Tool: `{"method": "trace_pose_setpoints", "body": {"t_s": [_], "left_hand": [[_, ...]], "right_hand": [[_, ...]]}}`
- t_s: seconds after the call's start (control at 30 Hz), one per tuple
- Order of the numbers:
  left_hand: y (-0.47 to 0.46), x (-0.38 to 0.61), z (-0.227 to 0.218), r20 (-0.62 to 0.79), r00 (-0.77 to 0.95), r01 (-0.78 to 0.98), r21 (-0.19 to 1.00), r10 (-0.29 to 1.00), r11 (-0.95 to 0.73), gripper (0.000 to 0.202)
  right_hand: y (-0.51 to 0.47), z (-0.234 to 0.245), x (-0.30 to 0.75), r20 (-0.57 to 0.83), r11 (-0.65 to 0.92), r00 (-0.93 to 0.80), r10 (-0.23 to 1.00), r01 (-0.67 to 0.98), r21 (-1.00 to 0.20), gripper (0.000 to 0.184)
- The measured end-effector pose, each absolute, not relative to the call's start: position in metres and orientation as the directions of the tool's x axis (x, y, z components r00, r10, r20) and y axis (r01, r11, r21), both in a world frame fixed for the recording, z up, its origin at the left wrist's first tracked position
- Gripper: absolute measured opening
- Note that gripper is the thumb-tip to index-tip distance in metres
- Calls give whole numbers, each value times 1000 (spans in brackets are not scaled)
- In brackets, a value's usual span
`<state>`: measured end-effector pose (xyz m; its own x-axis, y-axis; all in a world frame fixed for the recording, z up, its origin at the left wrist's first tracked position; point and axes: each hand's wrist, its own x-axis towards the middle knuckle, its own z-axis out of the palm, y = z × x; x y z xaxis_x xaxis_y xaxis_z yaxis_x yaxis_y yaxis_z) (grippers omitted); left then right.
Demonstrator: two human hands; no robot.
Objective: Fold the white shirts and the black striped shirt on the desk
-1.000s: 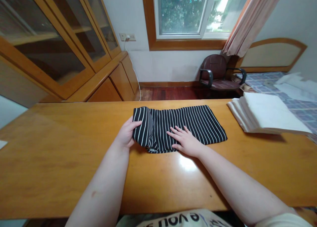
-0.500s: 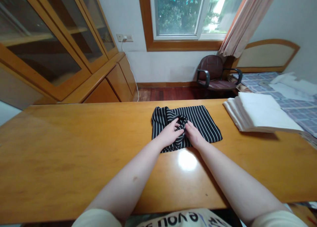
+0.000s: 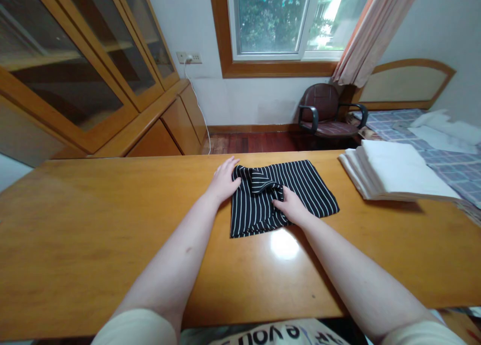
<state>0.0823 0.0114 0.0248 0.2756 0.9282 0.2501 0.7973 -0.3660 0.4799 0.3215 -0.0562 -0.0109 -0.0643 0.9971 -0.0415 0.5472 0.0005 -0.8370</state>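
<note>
A black cloth with white stripes (image 3: 313,189), perhaps a folded garment, lies on the wooden table (image 3: 112,224), with a raised, bunched fold near its middle. My left hand (image 3: 224,178) rests at the cloth's far left corner, fingers stretched out and thumb touching the fabric edge. At the middle, my right hand (image 3: 292,204) pinches the bunched fold between thumb and fingers; the fingertips are partly hidden in the fabric.
A stack of folded white cloth or sheets (image 3: 398,172) sits at the table's right end. Beyond the far edge are a brown armchair (image 3: 323,109) and a bed with a checked cover (image 3: 394,127). A glass-door cabinet (image 3: 112,119) stands at the left.
My left hand has let go of the bunched middle and moved left to the cloth's far left corner. The left part of the cloth lies flatter. My right hand has stayed at the fold.
</note>
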Motion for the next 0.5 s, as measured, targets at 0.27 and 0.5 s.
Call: {"method": "trace_pose_setpoints", "body": {"t_s": [0.27, 0.5], "left_hand": [[31, 69, 24, 35, 525, 669, 601, 851, -437, 65], [15, 59, 15, -60, 573, 651, 640, 817, -409, 29]], "right_hand": [[-53, 1, 333, -267, -76, -338, 902, 483, -872, 33], [-58, 13, 343, -249, -62, -295, 923, 523, -850, 34]]}}
